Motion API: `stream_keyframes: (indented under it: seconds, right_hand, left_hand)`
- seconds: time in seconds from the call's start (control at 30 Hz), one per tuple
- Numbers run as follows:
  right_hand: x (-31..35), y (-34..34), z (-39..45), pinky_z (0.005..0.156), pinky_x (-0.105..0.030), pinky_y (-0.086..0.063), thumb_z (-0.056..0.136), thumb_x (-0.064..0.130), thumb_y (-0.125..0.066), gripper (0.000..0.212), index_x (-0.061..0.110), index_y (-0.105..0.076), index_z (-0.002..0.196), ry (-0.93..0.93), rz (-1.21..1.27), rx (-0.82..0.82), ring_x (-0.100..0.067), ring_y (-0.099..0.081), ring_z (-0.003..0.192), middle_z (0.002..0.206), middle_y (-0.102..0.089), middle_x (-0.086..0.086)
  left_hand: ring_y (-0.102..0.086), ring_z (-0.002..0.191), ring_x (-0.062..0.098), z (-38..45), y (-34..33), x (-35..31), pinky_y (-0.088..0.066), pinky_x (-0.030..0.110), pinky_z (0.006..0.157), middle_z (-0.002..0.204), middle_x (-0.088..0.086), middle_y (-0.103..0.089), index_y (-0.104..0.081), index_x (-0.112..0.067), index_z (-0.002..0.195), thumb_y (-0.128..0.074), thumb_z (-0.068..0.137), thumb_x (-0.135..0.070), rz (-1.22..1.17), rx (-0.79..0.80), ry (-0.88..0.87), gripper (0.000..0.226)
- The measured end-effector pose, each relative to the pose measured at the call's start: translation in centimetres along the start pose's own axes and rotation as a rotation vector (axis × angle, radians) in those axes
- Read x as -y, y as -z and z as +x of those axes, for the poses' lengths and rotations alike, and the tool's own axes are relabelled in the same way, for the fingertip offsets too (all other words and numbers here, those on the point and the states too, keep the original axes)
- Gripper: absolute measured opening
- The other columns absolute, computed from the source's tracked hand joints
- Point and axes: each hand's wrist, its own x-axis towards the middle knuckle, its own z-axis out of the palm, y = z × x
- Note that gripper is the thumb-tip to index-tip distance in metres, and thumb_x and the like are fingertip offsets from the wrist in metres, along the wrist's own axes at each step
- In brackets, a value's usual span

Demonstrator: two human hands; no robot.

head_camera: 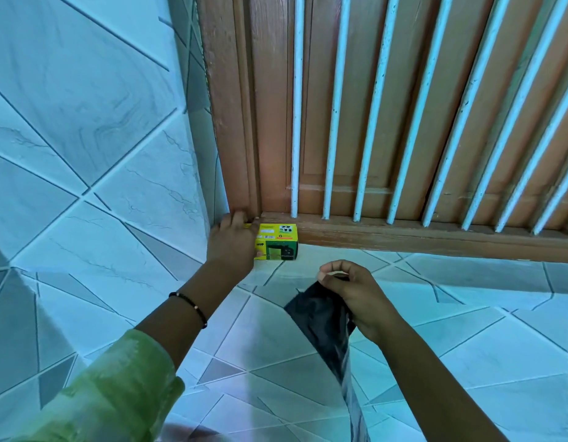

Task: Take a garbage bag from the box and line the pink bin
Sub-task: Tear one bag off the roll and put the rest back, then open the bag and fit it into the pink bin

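Note:
A small yellow and green garbage bag box (277, 241) stands on the tiled ledge in the corner, against the brown wooden window frame. My left hand (233, 242) grips the box's left end, covering that side. My right hand (352, 293) is closed on the top of a black garbage bag (324, 323), which hangs down from it toward the bottom of the view. The bag is pulled clear of the box. The pink bin is not in view.
A brown wooden window frame (404, 234) with several white vertical bars (332, 122) rises behind the ledge. A white tiled wall (84, 138) closes the left side. The tiled ledge (467, 314) spreads to the right and toward me.

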Motion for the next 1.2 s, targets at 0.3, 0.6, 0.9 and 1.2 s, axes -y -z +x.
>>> stream_keyframes:
  seconds: [0.3, 0.6, 0.9, 1.2]
  right_hand:
    - [-0.1, -0.3, -0.2, 0.074, -0.036, -0.05, 0.086, -0.015, -0.042, 0.033, 0.012, -0.056, 0.098, 0.161, 0.283, -0.056, -0.024, -0.06, 0.079, 0.088, -0.062, -0.011]
    - [-2.4, 2.7, -3.6, 0.078, -0.02, -0.051, 0.081, 0.01, -0.066, 0.016, 0.006, -0.071, 0.095, 0.14, -0.07, 0.267, -0.015, -0.07, 0.089, 0.091, -0.075, -0.003]
    - [-2.8, 2.4, -3.8, 0.062, -0.024, -0.053, 0.086, 0.033, -0.056, 0.027, 0.008, -0.064, 0.092, 0.003, 0.163, 0.126, -0.014, -0.064, 0.069, 0.079, -0.069, -0.001]
    - [-4.9, 0.4, -5.6, 0.083, -0.035, -0.055, 0.084, 0.006, -0.061, 0.025, -0.005, -0.064, 0.107, -0.123, 0.329, 0.1, -0.029, -0.07, 0.092, 0.103, -0.071, -0.019]
  left_hand:
    - [-0.066, 0.095, 0.014, -9.9, 1.4, -6.5, -0.051, 0.035, 0.09, 0.104, -0.007, -0.069, -0.062, -0.026, 0.106, -0.065, 0.068, -0.064, -1.238, 0.139, 0.244, 0.054]
    - [-0.068, 0.085, 0.014, -9.9, 3.5, -4.6, -0.055, 0.028, 0.08, 0.094, 0.001, -0.074, -0.067, -0.014, 0.098, -0.059, 0.088, -0.02, -1.796, 0.072, 0.233, 0.015]
    - [-0.071, 0.086, 0.024, -14.2, 1.3, -5.4, -0.054, 0.043, 0.088, 0.089, 0.007, -0.075, -0.072, -0.01, 0.087, -0.066, 0.085, -0.022, -1.577, 0.349, 0.316, 0.014]
    - [-0.07, 0.095, 0.019, -15.6, 1.7, -6.0, -0.054, 0.033, 0.086, 0.099, 0.005, -0.075, -0.068, -0.012, 0.101, -0.068, 0.078, -0.034, -1.726, 0.385, 0.478, 0.032]
